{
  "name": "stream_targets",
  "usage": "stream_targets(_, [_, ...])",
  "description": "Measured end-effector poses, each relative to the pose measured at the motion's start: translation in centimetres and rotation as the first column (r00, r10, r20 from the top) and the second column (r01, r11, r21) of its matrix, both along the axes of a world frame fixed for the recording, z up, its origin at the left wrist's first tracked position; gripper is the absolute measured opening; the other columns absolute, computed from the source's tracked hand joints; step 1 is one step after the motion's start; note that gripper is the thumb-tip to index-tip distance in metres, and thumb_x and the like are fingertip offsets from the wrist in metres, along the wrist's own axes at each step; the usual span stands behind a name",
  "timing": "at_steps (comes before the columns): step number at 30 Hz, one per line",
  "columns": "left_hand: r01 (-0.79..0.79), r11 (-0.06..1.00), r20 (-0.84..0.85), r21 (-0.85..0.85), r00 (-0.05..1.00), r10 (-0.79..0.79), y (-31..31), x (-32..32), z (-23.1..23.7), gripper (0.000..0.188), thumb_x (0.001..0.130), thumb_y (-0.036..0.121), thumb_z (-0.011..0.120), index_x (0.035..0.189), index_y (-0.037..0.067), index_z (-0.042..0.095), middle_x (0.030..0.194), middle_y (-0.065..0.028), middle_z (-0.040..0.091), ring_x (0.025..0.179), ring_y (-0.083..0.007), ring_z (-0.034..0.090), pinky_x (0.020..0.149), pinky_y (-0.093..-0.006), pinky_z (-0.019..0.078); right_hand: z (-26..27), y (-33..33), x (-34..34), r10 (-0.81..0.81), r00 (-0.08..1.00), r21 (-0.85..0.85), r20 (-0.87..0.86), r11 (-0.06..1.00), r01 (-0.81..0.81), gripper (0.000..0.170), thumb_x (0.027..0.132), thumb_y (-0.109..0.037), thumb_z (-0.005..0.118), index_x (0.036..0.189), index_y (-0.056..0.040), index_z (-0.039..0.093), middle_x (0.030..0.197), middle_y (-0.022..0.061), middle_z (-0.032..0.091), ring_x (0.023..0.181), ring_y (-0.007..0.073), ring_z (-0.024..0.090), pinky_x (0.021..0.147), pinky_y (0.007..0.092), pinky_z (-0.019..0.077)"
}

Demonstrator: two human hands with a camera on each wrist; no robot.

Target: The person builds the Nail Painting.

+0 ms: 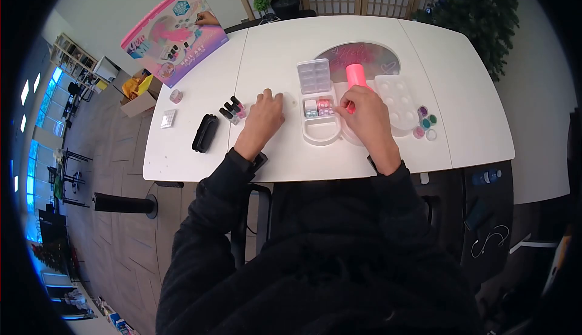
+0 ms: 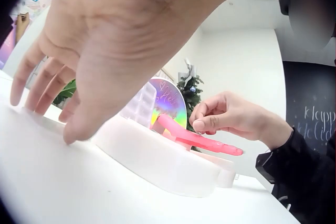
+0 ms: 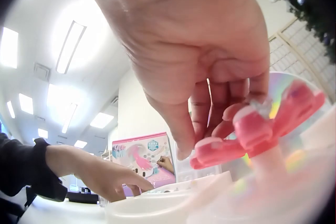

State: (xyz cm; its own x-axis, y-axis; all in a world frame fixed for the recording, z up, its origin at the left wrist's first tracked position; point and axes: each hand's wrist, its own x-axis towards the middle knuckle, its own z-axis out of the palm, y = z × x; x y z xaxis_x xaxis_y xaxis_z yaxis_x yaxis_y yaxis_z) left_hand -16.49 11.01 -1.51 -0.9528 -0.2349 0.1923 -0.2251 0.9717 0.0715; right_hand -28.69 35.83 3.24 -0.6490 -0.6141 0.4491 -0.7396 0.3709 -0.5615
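Note:
My left hand (image 1: 264, 118) rests palm down, its fingertips at the white tabletop and its fingers loosely bent. Beside it is a white tray (image 1: 322, 140) with a clear lid and small jars (image 1: 319, 107) in one compartment. My right hand (image 1: 369, 112) is over a pink model hand (image 1: 356, 76) with spread fingers, raised on a stand. In the right wrist view, my bent fingers come close to the pink fingers (image 3: 254, 129), where a small clear piece (image 3: 260, 107) shows. I cannot tell whether my fingertips hold it. Behind the model stands a shiny rounded mirror-like panel (image 1: 388, 59).
Left of my left hand are several nail polish bottles (image 1: 233, 112) and a black case (image 1: 205, 133). Farther left are a small pink jar (image 1: 176, 96), a white packet (image 1: 168, 119) and the nail art box (image 1: 176, 35). A white palette (image 1: 395, 102) and small pots (image 1: 426, 123) lie right.

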Motion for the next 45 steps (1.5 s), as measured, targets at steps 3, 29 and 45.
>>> stream_targets(3, [-0.041, 0.998, 0.012, 0.042, 0.999, 0.040, 0.6, 0.5, 1.8, 0.066, 0.078, 0.014, 0.081, 0.136, -0.007, 0.058, 0.114, -0.0266, 0.061, 0.102, -0.0434, 0.064, 0.090, -0.0486, 0.0547, 1.0, 1.2, -0.4, -0.061, 0.995, 0.010, 0.075, 0.998, 0.061, 0.016, 0.078, -0.010, 0.085, 0.082, -0.0038, 0.070, 0.086, 0.0053, 0.068, 0.089, 0.0262, 0.068, 0.074, 0.0399, 0.0544])
stream_targets(29, [0.380, 0.897, -0.158, 0.225, 0.923, -0.352, 4.9, -1.6, 5.4, 0.052, 0.076, 0.004, 0.085, 0.127, 0.006, 0.071, 0.123, -0.0082, 0.067, 0.112, -0.0308, 0.065, 0.093, -0.0425, 0.0548, -0.1, 3.6, -1.0, -0.101, 0.989, 0.078, -0.110, 0.991, 0.110, 0.052, 0.070, -0.015, 0.091, 0.113, 0.0078, 0.074, 0.117, 0.0120, 0.063, 0.106, 0.0319, 0.062, 0.086, 0.0421, 0.0560])
stream_targets(45, [0.362, 0.875, -0.287, 0.321, 0.918, -0.275, 3.6, -1.2, 3.6, 0.049, 0.079, -0.002, 0.081, 0.126, 0.000, 0.068, 0.130, -0.0111, 0.059, 0.115, -0.0326, 0.063, 0.092, -0.0414, 0.0582, -0.4, 1.7, -0.7, -0.066, 0.990, 0.114, -0.121, 0.990, 0.080, 0.036, 0.078, -0.010, 0.084, 0.108, 0.0083, 0.074, 0.122, 0.0147, 0.060, 0.106, 0.0348, 0.055, 0.089, 0.0432, 0.0521])
